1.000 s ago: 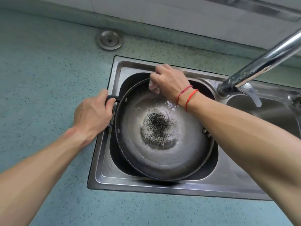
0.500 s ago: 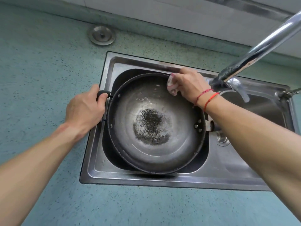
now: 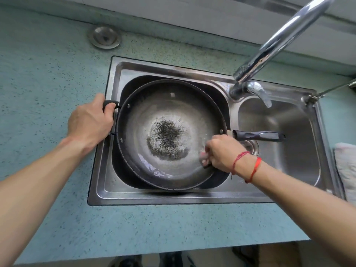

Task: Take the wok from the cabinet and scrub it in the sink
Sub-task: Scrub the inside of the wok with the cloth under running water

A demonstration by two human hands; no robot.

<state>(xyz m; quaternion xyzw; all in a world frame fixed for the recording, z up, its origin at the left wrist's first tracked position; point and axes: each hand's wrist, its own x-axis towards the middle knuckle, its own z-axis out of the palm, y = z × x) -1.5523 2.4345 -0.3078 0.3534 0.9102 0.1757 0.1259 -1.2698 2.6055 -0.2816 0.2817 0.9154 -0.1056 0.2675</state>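
On the teal speckled desk [image 3: 48,74], far left and toward the wall, a metal sink strainer [image 3: 105,36] lies well apart from the sink [image 3: 154,197], likely set aside so the basins can drain freely. Nearer, the left grip [image 3: 90,122] is wrapped round the small loop handle [image 3: 110,103] of the wok [image 3: 154,105], fingers curled under it at the sink's left rim. That hold looks meant to brace the pan so it neither spins nor slides under scrubbing.

The wok itself sits in the left basin and nearly fills it. A dark speckled patch [image 3: 166,138] marks its bottom, and a wet, sudsy streak [image 3: 154,170] runs along the near inner wall, so the job seems partly done, with the middle probably the stubborn part.

At the wok's near right wall, the right grip [image 3: 221,153] is closed round a small scrubbing pad [image 3: 204,158] and presses it onto the metal. Most of the pad is hidden by the fingers. Two red strings [image 3: 254,168] circle that wrist.

The wok's long handle [image 3: 258,136] reaches over the divider above the right basin [image 3: 289,112], which keeps it clear of the scrubbing arm. The faucet [image 3: 279,39] arches overhead, and no stream is visible. A pale cloth [image 3: 346,166] lies at the far right edge.
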